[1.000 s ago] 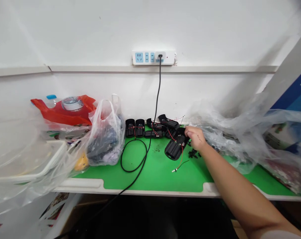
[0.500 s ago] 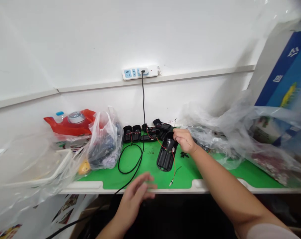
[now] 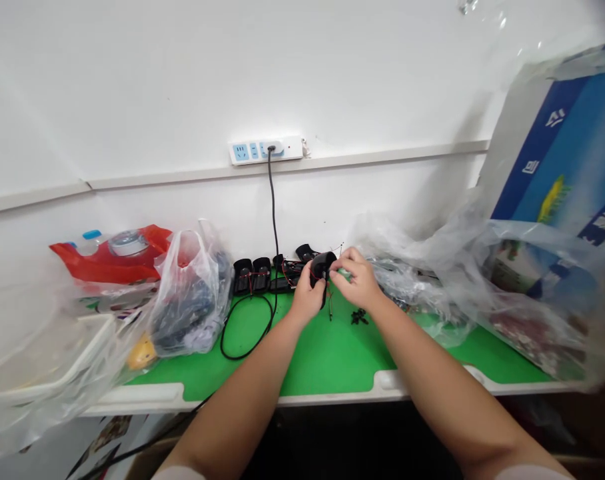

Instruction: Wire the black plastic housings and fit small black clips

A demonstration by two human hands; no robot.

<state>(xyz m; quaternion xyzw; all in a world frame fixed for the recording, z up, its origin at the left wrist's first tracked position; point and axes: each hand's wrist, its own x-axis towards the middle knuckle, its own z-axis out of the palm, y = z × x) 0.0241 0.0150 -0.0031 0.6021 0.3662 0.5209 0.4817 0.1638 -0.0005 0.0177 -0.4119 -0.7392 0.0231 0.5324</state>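
**Left hand grip:** the left hand (image 3: 306, 300) is closed around a black plastic housing (image 3: 321, 267), with its fingers curled up against the housing's side.

**Right hand grip:** the right hand (image 3: 355, 281) is nearly closed, pinching a small green piece (image 3: 345, 274) between thumb and fingertips. The piece is too small to identify.

**Held item position:** the housing is raised above the back of the green mat (image 3: 327, 360), between the hands, with the green piece just beside it.

**Wiring:** thin red wires (image 3: 325, 288) hang from the housing toward the mat.

**Nearby on the mat:** small black parts (image 3: 359, 317) lie just in front of the right hand. More black housings (image 3: 250, 275) sit in a row at the mat's back edge, and a looped black cable (image 3: 245, 340) lies in front of them.

**Beyond the mat:** a clear plastic sheet (image 3: 417, 287) lies along its right side, and a translucent plastic bag (image 3: 192, 293) stands at its left. A white power strip (image 3: 265, 150) is fixed to the wall above its back edge.
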